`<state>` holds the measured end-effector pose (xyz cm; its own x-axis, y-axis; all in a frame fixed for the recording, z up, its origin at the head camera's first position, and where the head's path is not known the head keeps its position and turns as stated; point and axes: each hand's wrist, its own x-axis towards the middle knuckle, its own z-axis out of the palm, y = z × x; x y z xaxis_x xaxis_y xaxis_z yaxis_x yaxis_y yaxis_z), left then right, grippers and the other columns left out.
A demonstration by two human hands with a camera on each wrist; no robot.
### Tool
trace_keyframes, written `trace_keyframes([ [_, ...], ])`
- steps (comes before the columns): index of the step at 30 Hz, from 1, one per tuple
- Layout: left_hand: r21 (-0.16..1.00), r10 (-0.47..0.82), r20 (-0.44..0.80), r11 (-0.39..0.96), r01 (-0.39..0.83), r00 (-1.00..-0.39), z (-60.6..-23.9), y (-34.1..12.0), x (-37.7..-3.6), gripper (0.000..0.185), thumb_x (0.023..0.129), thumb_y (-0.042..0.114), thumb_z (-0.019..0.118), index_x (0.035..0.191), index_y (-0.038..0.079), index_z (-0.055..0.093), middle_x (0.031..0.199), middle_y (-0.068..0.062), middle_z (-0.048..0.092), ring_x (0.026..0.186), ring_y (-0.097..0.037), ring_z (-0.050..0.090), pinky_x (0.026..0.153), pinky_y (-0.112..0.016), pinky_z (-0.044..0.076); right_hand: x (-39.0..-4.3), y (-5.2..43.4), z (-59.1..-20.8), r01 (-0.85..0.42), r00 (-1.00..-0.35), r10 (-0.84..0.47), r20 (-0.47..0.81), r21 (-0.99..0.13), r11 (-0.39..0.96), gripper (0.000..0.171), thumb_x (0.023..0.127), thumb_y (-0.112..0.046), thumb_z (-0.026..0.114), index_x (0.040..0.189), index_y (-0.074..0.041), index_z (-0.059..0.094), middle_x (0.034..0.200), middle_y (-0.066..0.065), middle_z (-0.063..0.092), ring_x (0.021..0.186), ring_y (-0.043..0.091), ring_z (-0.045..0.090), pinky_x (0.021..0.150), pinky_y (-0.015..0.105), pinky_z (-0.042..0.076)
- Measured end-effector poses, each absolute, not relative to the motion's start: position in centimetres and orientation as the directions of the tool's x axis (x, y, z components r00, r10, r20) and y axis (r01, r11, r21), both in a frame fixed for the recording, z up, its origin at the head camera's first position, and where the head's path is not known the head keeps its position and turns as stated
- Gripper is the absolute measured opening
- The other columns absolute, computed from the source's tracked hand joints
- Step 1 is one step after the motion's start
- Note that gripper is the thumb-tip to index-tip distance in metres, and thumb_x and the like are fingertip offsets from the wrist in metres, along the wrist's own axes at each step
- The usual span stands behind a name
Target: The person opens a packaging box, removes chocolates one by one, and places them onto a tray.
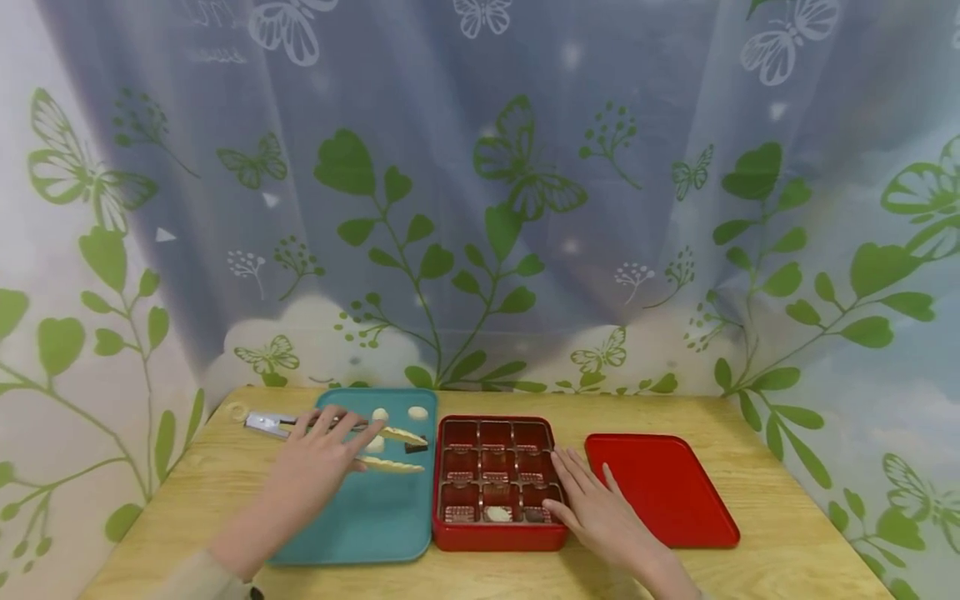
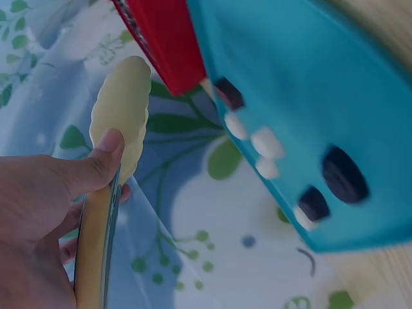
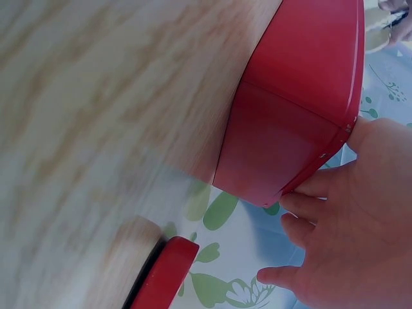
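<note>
My left hand (image 1: 321, 454) grips a pair of tongs (image 1: 375, 450) with cream scalloped tips over the teal tray (image 1: 375, 525). A dark chocolate (image 1: 416, 447) lies between the spread tips. In the left wrist view my thumb (image 2: 96, 168) presses on one tong arm (image 2: 121, 109). White chocolates (image 1: 417, 412) and dark ones (image 2: 344, 175) lie on the teal tray (image 2: 302, 77). My right hand (image 1: 592, 500) rests with straight fingers on the right rim of the red compartment box (image 1: 495, 542), whose front row holds a few pieces (image 1: 498, 514). The right wrist view shows that hand (image 3: 360, 232) against the box wall (image 3: 290, 129).
A red lid (image 1: 660, 487) lies flat to the right of the box, also seen as the lid (image 3: 168, 270) edge in the right wrist view. Everything sits on a wooden table (image 1: 787, 500) against a leaf-and-butterfly curtain (image 1: 480, 208). A small pale ring (image 1: 237, 411) lies beyond the tongs' handle.
</note>
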<state>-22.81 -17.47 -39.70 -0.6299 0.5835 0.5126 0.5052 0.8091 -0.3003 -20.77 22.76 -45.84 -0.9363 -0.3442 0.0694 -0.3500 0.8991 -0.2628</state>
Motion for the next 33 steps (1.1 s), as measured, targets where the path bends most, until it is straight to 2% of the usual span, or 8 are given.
trace_keyframes([
  [8, -0.284, 0.615, 0.554, 0.773, 0.567, -0.561, -39.8, -13.2, -23.1, 0.063, 0.074, 0.039, 0.085, 0.132, 0.024, 0.067, 0.115, 0.001, 0.065, 0.105, -0.025, 0.057, 0.091, -0.046, 0.05, -20.7, 22.7, -45.7, -0.352, -0.936, -0.346, 0.072, -0.261, 0.899, 0.075, 0.105, -0.053, 0.045, 0.161, -0.007, 0.026, 0.166, 0.015, 0.023, 0.153, 0.034, 0.021, 0.12, 0.067, 0.013],
  [13, -0.351, 0.679, 0.496, 0.727, 0.59, -0.542, -39.7, -10.8, -23.2, 0.059, 0.08, 0.037, 0.081, 0.136, 0.028, 0.064, 0.118, 0.003, 0.063, 0.11, -0.023, 0.055, 0.093, -0.042, 0.05, -20.7, 22.7, -45.8, -0.352, -0.936, -0.345, 0.075, -0.261, 0.899, 0.076, 0.105, -0.054, 0.044, 0.161, -0.007, 0.027, 0.166, 0.015, 0.023, 0.153, 0.034, 0.021, 0.12, 0.067, 0.013],
  [19, -0.433, 0.753, 0.44, 0.655, 0.62, -0.489, -39.0, -8.1, -23.0, 0.059, 0.078, 0.041, 0.083, 0.133, 0.03, 0.066, 0.114, 0.006, 0.064, 0.11, -0.02, 0.055, 0.094, -0.039, 0.048, -20.7, 22.6, -45.9, -0.357, -0.934, -0.347, 0.083, -0.249, 0.9, 0.075, 0.105, -0.054, 0.044, 0.161, -0.006, 0.027, 0.166, 0.016, 0.024, 0.153, 0.035, 0.022, 0.12, 0.067, 0.014],
  [23, -0.495, 0.793, 0.395, 0.609, 0.619, -0.464, -38.7, -6.5, -22.9, 0.049, 0.083, 0.038, 0.082, 0.129, 0.033, 0.069, 0.111, 0.008, 0.064, 0.109, -0.018, 0.054, 0.094, -0.036, 0.047, -20.6, 22.6, -45.7, -0.359, -0.933, -0.349, 0.085, -0.252, 0.899, 0.075, 0.105, -0.053, 0.044, 0.16, -0.006, 0.028, 0.166, 0.016, 0.024, 0.153, 0.035, 0.022, 0.12, 0.067, 0.014],
  [27, -0.557, 0.821, 0.322, 0.566, 0.607, -0.471, -38.4, -5.1, -22.7, 0.036, 0.089, 0.032, 0.078, 0.124, 0.037, 0.071, 0.113, 0.011, 0.066, 0.112, -0.015, 0.055, 0.099, -0.034, 0.047, -20.5, 22.6, -45.5, -0.358, -0.934, -0.349, 0.083, -0.269, 0.894, 0.074, 0.105, -0.052, 0.045, 0.16, -0.006, 0.028, 0.166, 0.015, 0.024, 0.153, 0.035, 0.022, 0.12, 0.067, 0.013],
  [33, -0.653, 0.842, 0.198, 0.495, 0.573, -0.502, -37.9, -3.3, -22.3, 0.03, 0.094, 0.03, 0.071, 0.122, 0.041, 0.071, 0.121, 0.016, 0.067, 0.123, -0.012, 0.055, 0.105, -0.032, 0.043, -20.5, 22.6, -45.6, -0.356, -0.934, -0.346, 0.084, -0.268, 0.895, 0.074, 0.105, -0.053, 0.045, 0.16, -0.006, 0.029, 0.166, 0.015, 0.025, 0.153, 0.035, 0.023, 0.119, 0.068, 0.015],
])
